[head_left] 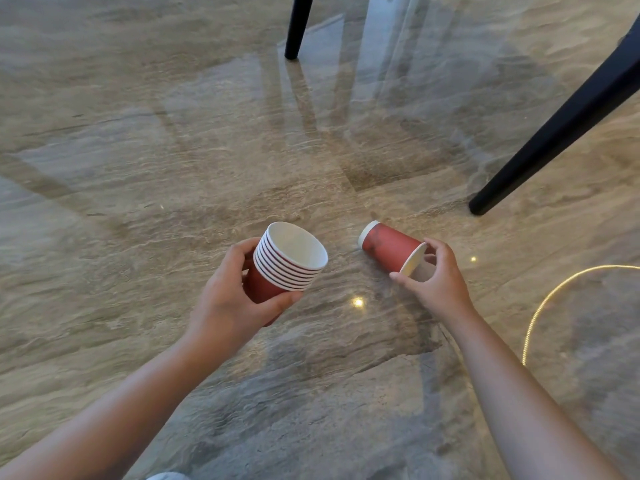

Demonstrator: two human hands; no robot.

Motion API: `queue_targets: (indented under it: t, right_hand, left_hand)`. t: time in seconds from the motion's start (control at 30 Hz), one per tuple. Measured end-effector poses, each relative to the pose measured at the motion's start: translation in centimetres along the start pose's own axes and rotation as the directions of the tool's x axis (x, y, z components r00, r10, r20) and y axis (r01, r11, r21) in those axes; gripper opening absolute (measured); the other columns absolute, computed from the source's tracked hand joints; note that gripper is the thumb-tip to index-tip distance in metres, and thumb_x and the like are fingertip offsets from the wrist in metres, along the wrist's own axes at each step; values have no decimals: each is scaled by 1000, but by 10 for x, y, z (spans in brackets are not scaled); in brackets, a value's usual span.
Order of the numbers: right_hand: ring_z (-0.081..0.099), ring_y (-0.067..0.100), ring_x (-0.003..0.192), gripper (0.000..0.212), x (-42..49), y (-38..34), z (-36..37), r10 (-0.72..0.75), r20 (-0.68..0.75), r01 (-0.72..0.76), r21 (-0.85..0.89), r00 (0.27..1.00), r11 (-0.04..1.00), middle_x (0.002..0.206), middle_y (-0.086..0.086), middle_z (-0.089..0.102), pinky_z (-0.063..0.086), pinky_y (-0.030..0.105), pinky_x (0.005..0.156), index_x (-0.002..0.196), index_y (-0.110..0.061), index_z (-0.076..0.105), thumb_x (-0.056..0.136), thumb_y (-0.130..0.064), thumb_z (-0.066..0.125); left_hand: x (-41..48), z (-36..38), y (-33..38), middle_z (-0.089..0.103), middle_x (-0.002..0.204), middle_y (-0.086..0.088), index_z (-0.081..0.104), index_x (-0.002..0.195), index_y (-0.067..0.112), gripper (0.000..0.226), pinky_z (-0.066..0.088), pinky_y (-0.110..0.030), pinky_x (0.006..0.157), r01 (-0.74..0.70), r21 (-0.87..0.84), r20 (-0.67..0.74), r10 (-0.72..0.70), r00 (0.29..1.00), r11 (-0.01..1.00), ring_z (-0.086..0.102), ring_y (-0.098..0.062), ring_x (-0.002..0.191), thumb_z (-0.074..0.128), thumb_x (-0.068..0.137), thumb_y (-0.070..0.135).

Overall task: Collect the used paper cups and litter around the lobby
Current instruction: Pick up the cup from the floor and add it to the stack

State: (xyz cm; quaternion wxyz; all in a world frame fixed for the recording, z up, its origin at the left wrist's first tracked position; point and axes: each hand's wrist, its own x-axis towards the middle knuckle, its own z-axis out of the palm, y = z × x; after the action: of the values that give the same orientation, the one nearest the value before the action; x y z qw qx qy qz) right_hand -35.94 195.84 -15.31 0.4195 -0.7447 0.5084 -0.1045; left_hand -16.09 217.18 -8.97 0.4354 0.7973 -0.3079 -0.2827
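My left hand [228, 299] grips a stack of several nested red paper cups [287, 263] with white rims, its open mouth tilted up and to the right. To the right, a single red paper cup [389, 245] lies on its side on the polished stone floor, base pointing away from me. My right hand [434, 277] pinches this cup at its white rim, fingers curled round the mouth.
Two black furniture legs stand on the floor, one at the top centre [298, 29] and one slanting in from the right [554, 133]. A curved reflection of a light strip [540, 306] glows on the glossy floor at right.
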Motion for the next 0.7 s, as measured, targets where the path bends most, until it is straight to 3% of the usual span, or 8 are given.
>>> queue_targets:
  t: [0.07, 0.17, 0.3, 0.47, 0.7]
  right_hand:
    - [42, 6, 107, 82, -11, -2, -3, -2, -14, 3, 61, 1000, 998, 134, -2, 37, 38, 20, 76, 133, -26, 31, 66, -35, 78]
    - [44, 7, 110, 79, -28, -3, -7, 15, -15, -13, 137, 1000, 991, 132, -6, 36, 36, 11, 71, 131, -30, 32, 66, -38, 77]
    - [47, 10, 114, 80, -39, -11, -19, 63, -11, -58, 253, 998, 966, 133, -5, 40, 45, 21, 78, 130, -33, 34, 63, -44, 77]
    - [49, 1, 111, 78, -43, -27, -31, 28, -3, -26, 311, 1000, 950, 129, -12, 43, 49, 27, 84, 127, -41, 37, 59, -53, 75]
    - [54, 5, 108, 70, -45, -42, -28, -36, 121, -16, 409, 992, 912, 121, -18, 50, 51, 38, 89, 119, -52, 44, 56, -52, 75]
  left_hand:
    - [2, 4, 0, 50, 100, 44, 36, 101, 68, 67, 42, -5, 66, 5, 20, 14, -6, 1000, 1000, 49, 18, 96, 68, 42, 69]
    - [4, 11, 1, 52, 100, 40, 37, 101, 67, 67, 39, 0, 69, -15, 28, 38, 13, 999, 1000, 47, 22, 95, 68, 42, 65]
    - [8, 17, 2, 51, 103, 35, 38, 105, 62, 70, 36, -4, 72, -40, 103, 63, 34, 997, 994, 46, 21, 96, 78, 48, 53]
    - [13, 21, 0, 51, 110, 28, 44, 124, 42, 80, 35, -19, 86, -78, 207, 95, 60, 994, 975, 49, 2, 102, 83, 55, 38]
    - [16, 14, -5, 46, 113, 29, 45, 130, 32, 84, 26, -5, 88, -168, 285, 150, 130, 980, 944, 41, 6, 108, 86, 57, 30]
